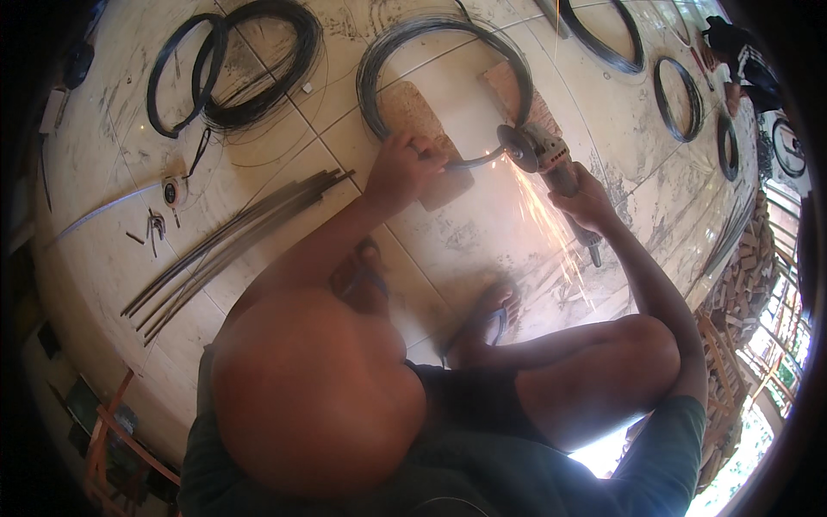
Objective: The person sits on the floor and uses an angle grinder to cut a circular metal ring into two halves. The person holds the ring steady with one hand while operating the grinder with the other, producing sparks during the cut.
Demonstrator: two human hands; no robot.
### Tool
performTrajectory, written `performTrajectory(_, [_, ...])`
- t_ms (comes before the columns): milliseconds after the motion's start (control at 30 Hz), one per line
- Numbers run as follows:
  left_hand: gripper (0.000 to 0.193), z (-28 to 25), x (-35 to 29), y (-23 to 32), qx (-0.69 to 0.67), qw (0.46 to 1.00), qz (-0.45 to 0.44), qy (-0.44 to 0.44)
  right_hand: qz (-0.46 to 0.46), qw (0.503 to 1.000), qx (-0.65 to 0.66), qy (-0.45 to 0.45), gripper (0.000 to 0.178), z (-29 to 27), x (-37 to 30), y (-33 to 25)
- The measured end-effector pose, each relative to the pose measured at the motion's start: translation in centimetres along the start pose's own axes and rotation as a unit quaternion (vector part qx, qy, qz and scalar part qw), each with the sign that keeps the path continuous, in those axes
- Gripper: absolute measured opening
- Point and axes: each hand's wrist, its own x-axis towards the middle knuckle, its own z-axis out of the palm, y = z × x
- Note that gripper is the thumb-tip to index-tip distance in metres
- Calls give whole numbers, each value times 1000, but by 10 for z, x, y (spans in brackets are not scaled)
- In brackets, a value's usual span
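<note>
So closest to the camera are two bare knees (310, 388), with the feet in blue-strapped flip-flops (366, 277) planted on a pale, smudged tile floor (424, 267). Just past them, the right hand (587, 205) is wrapped snugly round the body of a grey handheld angle grinder (562, 177). The left hand (403, 171) has its fingers closed on the near side of a big round coil of dark metal wire (368, 82). That coil sits in front of the person, crossing two flat reddish-brown boards (413, 112), and the grinder's disc is right up against the wire, throwing orange sparks (544, 215) down toward the right foot.

Off to the left there's a bunch of long dark rods (233, 237), plus a white tape measure (175, 191) with its blade pulled out. Further away, more dark wire rings (308, 47) lie around, and a person in dark clothing (745, 60) is partly visible at far right.
</note>
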Motion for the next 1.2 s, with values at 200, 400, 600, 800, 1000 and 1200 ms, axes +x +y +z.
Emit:
performTrajectory(200, [23,-1,0,1,4,1000,0,-2,1,1000,6,-8,64,-4,-3,-1])
performTrajectory(400, [23,-1,1,1,-2,1000,-1,0,-6,1000,-20,8,66,-2,-6,-1])
performTrajectory(600, [23,0,1,1,1,1000,-3,-4,4,1000,-17,0,68,-3,-6,1])
performTrajectory(800, [22,-1,1,2,8,1000,-9,-12,8,999,-34,4,70,-2,-6,1])
performTrajectory(1000, [23,0,0,2,11,1000,-9,-10,16,999,-29,-4,63,-3,-6,-3])
performTrajectory(1200, [24,-1,0,3,15,1000,-8,-13,-14,1000,4,3,65,0,-2,5])
